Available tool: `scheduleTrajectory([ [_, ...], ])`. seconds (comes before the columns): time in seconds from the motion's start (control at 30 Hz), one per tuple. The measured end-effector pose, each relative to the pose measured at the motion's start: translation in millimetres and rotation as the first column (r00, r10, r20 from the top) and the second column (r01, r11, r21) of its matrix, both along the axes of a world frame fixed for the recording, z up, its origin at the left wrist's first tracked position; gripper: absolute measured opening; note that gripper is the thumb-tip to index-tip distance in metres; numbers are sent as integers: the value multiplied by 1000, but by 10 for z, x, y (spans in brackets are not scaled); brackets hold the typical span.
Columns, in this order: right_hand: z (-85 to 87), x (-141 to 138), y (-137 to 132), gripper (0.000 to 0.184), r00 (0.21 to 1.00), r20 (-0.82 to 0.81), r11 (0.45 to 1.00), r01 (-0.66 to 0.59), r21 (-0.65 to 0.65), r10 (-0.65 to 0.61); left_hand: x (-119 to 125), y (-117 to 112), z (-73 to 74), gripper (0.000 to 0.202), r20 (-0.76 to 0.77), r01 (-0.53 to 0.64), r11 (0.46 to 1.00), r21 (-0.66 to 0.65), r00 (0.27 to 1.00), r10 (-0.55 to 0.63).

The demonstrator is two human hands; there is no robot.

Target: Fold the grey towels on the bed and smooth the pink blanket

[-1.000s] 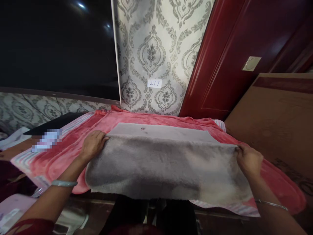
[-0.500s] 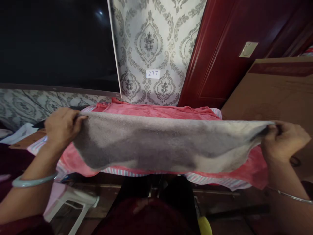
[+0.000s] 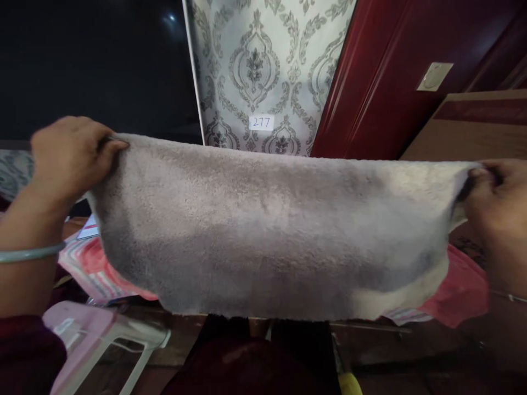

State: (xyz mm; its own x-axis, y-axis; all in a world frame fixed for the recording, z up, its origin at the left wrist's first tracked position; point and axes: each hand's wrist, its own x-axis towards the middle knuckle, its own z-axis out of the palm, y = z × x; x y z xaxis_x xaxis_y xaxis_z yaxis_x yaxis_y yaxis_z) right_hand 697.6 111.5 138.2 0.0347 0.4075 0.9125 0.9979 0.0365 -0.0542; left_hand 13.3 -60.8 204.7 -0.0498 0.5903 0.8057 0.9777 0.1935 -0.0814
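A grey, plush towel (image 3: 263, 236) hangs stretched between my two hands, its top edge nearly straight. My left hand (image 3: 74, 153) pinches the upper left corner. At the upper right corner, my right hand (image 3: 500, 203) grips the cloth, with a dark fold beside the thumb. Behind and below the towel lie pink cloth (image 3: 463, 288) and striped cloth (image 3: 78, 263), mostly hidden by it.
A dark television screen (image 3: 94, 66) is at the upper left, beside patterned wallpaper (image 3: 253, 66). On the right are a dark red door (image 3: 382, 71) and a cardboard box (image 3: 436, 126). A pink and white stool (image 3: 90, 334) stands at lower left.
Both hands have risen with the towel, and it appears larger and nearer. More of it hangs down, covering most of the pink and striped cloth.
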Motion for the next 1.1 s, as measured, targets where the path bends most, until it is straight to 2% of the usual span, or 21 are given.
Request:
scheduleTrajectory([
  [0.1,-85,-226,325,29,997,-67,990,-45,-135,36,-50,497,-99,63,-35,-34,985,-167,999,29],
  [0.2,-254,-469,635,31,999,-51,952,-17,-307,1,-98,1028,-306,66,-53,-57,932,-357,998,40],
  [0.3,-459,-693,886,34,999,-6,871,28,-490,-36,-111,1479,-588,75,-49,-23,870,-492,999,-2],
  [0.43,-765,-867,1121,34,995,68,739,95,-667,-66,-121,1909,-986,72,-29,22,825,-565,998,-46],
  [0.53,-964,-830,1297,35,992,104,699,123,-704,-69,-199,2155,-1194,52,-24,-46,807,-588,999,39],
  [0.63,-1051,-712,1530,38,987,148,705,147,-694,-61,-309,2381,-1269,36,-48,-101,796,-596,995,91],
  [0.77,-1056,-656,1901,41,988,139,710,146,-689,-68,-324,2681,-1281,40,-44,-120,781,-613,992,118],
  [0.87,-1199,-740,2133,43,991,63,680,125,-723,-115,-231,2901,-1422,42,1,-103,781,-616,991,132],
  [0.93,-1408,-790,2214,47,991,40,639,112,-761,-126,-190,3002,-1609,43,24,-84,763,-640,991,129],
  [1.0,-1662,-777,2221,52,995,29,559,77,-826,-95,-206,3030,-1829,48,49,-68,731,-679,989,137],
  [1.07,-1896,-677,2158,53,997,-11,465,25,-885,-76,-287,2978,-2027,51,76,-59,698,-714,984,160],
  [1.1,-1990,-598,2102,53,997,-35,434,0,-901,-73,-346,2926,-2104,50,92,-54,690,-722,981,173],
])
